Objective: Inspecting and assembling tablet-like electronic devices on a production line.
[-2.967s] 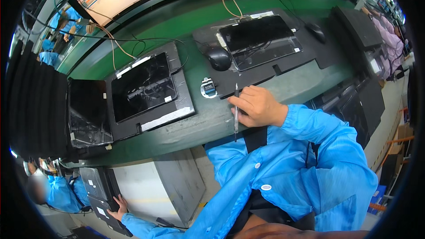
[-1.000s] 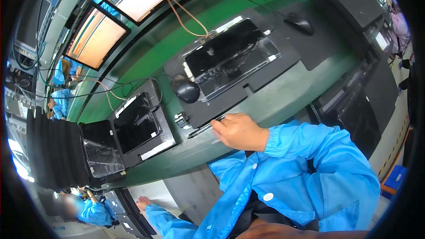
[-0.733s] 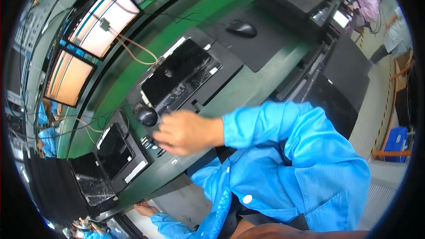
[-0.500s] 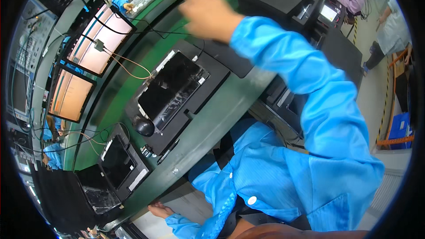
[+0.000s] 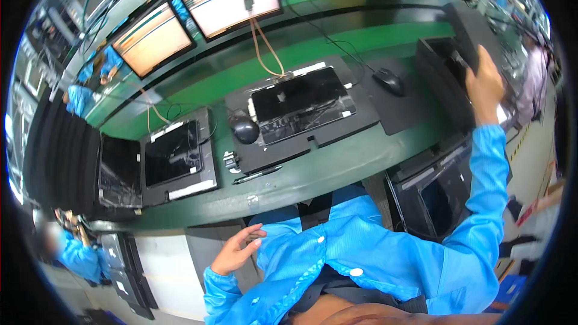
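At the right end of the green bench, my right hand (image 5: pixel 486 87) has its thumb and fingers closed on the edge of a black foam lid (image 5: pixel 475 27), which is tilted up. Beneath the lid, a black foam box (image 5: pixel 426 63) shows a dark inside; its contents are hard to make out. My left hand (image 5: pixel 236 251) hovers in front of the bench's near edge, fingers stretched out and nothing in them. Mid-bench, a dark screen panel (image 5: pixel 304 102) lies on a black foam base (image 5: pixel 355 129), with a tan cable reaching its back edge.
A black mouse (image 5: pixel 390 82) sits on a dark mat (image 5: pixel 402 114); another rounded black mouse (image 5: pixel 245 129) lies left of the panel. A pen (image 5: pixel 257 174) and small metal piece (image 5: pixel 230 161) lie near the edge. Two monitors (image 5: pixel 153 37) stand behind. A second panel (image 5: pixel 173 153) is at left.
My view has swung right. My right hand has moved from above the bench to the foam box, where the lid is now raised. My left hand has lifted from the bench's edge.
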Tool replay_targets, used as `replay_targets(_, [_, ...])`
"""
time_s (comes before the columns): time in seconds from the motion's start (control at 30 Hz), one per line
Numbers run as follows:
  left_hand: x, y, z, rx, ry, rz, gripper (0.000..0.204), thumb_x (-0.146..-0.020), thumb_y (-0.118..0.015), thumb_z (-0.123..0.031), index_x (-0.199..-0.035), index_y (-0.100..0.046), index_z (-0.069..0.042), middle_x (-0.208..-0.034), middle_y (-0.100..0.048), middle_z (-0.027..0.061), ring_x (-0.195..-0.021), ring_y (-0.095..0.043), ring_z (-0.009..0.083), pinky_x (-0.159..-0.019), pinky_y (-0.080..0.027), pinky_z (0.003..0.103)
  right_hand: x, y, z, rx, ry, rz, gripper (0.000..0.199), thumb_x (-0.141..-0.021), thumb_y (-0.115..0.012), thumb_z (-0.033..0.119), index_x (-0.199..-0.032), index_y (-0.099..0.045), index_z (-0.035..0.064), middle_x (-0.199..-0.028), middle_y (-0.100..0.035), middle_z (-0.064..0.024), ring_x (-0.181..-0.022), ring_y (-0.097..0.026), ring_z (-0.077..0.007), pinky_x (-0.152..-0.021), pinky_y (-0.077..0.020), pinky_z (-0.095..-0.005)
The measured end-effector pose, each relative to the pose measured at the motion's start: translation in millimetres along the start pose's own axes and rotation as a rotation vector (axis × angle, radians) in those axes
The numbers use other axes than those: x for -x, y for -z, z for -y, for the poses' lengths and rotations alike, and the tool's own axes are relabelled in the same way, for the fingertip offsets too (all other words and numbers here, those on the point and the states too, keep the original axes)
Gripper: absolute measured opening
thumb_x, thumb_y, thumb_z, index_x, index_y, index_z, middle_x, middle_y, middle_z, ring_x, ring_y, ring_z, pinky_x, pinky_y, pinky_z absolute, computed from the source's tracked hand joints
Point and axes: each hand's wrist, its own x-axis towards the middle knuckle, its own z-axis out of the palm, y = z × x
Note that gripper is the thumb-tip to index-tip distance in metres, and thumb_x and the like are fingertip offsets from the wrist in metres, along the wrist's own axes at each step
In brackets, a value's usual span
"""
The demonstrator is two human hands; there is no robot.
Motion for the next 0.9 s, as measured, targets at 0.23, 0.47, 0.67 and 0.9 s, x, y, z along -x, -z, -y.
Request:
replay_targets(0.23, [19.6, 15.8, -68.2, 0.171, -0.659, -0.064, 0.073, -0.091, -0.077, -0.038, -0.148, -0.050, 0.000, -0.136, -0.062, 0.0219, -0.127, -0.060, 0.0359, -0.109, -0.045, 0.048, 26.2, 56.4, 116.4, -0.280, 0.393, -0.650, 0.052, -0.095, -0.070, 0.020, -0.142, -0.056, 0.0023, -0.142, -0.057, -0.0193, -0.127, -0.057, -0.0376, -0.103, -0.0478, -0.0458])
replay_targets(0.47, [23.9, 39.6, -97.7, 0.494, -0.991, -0.387, 0.140, -0.069, -0.084, -0.072, -0.165, -0.007, -0.006, -0.160, -0.035, 0.0253, -0.144, -0.044, 0.0442, -0.113, -0.042, 0.058, 82.9, 17.5, 226.2, -0.609, 1.005, -0.680, 0.054, -0.103, -0.061, 0.034, -0.152, -0.038, 0.0308, -0.148, -0.048, -0.0100, -0.140, -0.048, -0.0324, -0.117, -0.0369, -0.0603])
replay_targets(0.67, [96.0, 37.0, -7.4, 0.897, -0.979, -0.784, 0.072, -0.085, -0.077, -0.022, -0.147, -0.045, -0.003, -0.138, -0.058, 0.0131, -0.129, -0.058, 0.0328, -0.108, -0.049, 0.047, 88.7, 28.8, 333.6, -0.985, 1.217, -0.635, 0.054, -0.101, -0.064, 0.030, -0.148, -0.041, 0.0431, -0.153, -0.047, -0.0020, -0.144, -0.045, -0.0285, -0.123, -0.0280, -0.0600])
replay_targets(0.9, [183.8, -32.6, 124.6, 1.181, -0.894, -1.003, 0.050, -0.088, -0.070, -0.009, -0.136, -0.058, -0.004, -0.133, -0.065, 0.0125, -0.127, -0.061, 0.0315, -0.109, -0.050, 0.048, 115.0, 111.1, 468.8, -1.439, 1.173, -0.127, 0.059, -0.085, -0.082, 0.029, -0.137, -0.056, 0.0150, -0.146, -0.054, -0.0155, -0.136, -0.051, -0.0389, -0.113, -0.0400, -0.0595])
